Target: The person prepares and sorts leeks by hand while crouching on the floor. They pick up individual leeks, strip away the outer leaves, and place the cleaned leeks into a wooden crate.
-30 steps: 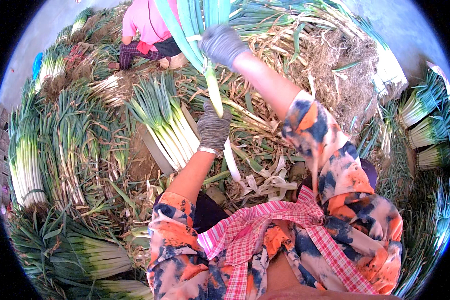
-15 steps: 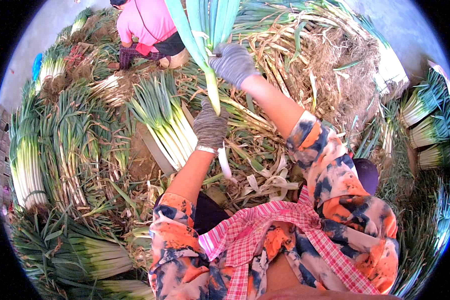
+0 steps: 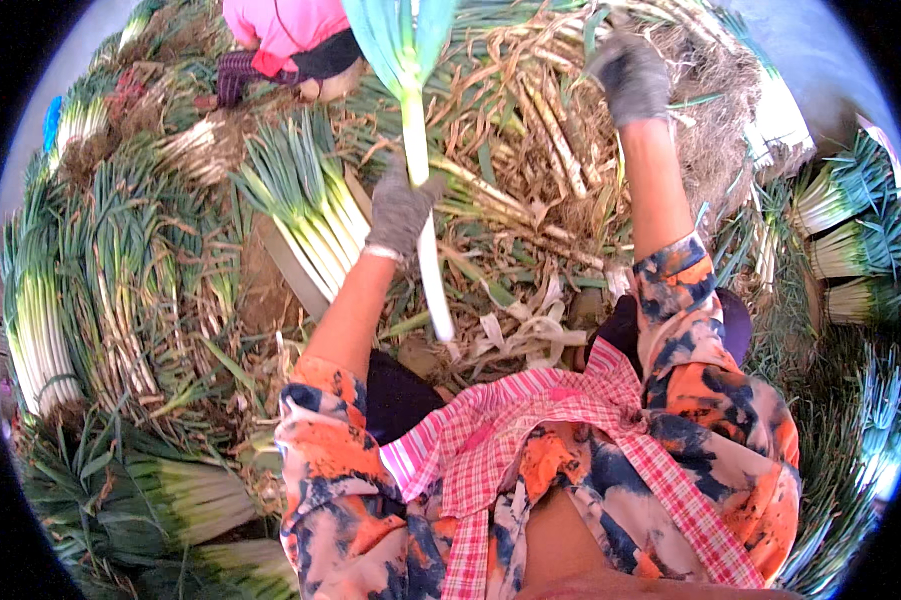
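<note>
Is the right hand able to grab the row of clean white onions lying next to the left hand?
Probably not easily. The right hand is stretched far out over the dry pile, while the row of onions lies beyond the left hand, which holds a long onion across the way.

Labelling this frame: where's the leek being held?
Head view, upper centre: the leek stands upright in the left hand, right of the cleaned leek row.

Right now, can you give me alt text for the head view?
A gloved left hand grips one long leek upright, while the gloved right hand reaches into a heap of dry trimmings. Bundled leeks lie around, with another person working beyond.
</note>
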Demonstrator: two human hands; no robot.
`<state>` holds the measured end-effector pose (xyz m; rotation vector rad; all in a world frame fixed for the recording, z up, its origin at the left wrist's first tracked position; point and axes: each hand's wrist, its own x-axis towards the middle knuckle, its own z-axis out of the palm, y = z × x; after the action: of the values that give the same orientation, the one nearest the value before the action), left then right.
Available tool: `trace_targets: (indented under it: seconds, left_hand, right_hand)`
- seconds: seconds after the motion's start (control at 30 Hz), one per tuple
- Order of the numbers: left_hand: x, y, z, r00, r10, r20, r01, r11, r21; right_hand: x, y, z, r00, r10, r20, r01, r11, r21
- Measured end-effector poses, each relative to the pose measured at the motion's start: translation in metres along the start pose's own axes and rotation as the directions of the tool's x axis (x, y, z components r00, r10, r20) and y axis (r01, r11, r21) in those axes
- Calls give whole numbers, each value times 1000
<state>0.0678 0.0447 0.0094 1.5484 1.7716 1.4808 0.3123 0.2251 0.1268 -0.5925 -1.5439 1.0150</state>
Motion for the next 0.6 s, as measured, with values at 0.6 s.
trace_targets:
  seconds: [0.6]
  left_hand:
    - [33, -36, -109, 868, -163, 469, 479, 527, -702]
  right_hand:
    - [-250, 38, 156, 729, 421, 539, -438, 893, -105]
